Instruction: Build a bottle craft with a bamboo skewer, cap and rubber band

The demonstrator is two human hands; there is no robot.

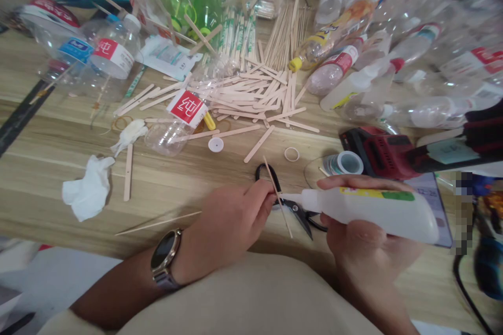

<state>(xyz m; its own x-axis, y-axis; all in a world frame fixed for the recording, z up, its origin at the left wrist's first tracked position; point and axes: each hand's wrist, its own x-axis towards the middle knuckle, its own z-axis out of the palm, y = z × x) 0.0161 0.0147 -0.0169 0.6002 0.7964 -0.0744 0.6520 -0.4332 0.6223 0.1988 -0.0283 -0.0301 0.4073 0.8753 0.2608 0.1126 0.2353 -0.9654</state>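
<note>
My left hand (pixel 231 217), wearing a wristwatch (pixel 166 254), has its fingers pinched on a thin wooden stick (pixel 286 221) that slants across its fingertips. A second long thin stick (pixel 159 223) runs leftward from behind this hand; whether the hand grips it is hidden. My right hand (pixel 363 243) is wrapped round a white glue bottle (pixel 385 214), lying on its side in the air with its narrow nozzle pointing left. The nozzle tip meets or nearly meets the stick at my left fingertips. Black-handled scissors (pixel 299 214) lie below, partly covered by both hands and the bottle.
Flat craft sticks (pixel 251 89) are heaped mid-table, with a cut plastic bottle (pixel 168 133) beside them. Many plastic bottles (pixel 424 63) crowd the right. A red power tool (pixel 387 154) and a small round tub (pixel 346 163) stand near my right hand. Crumpled tissue (pixel 87 188) lies left.
</note>
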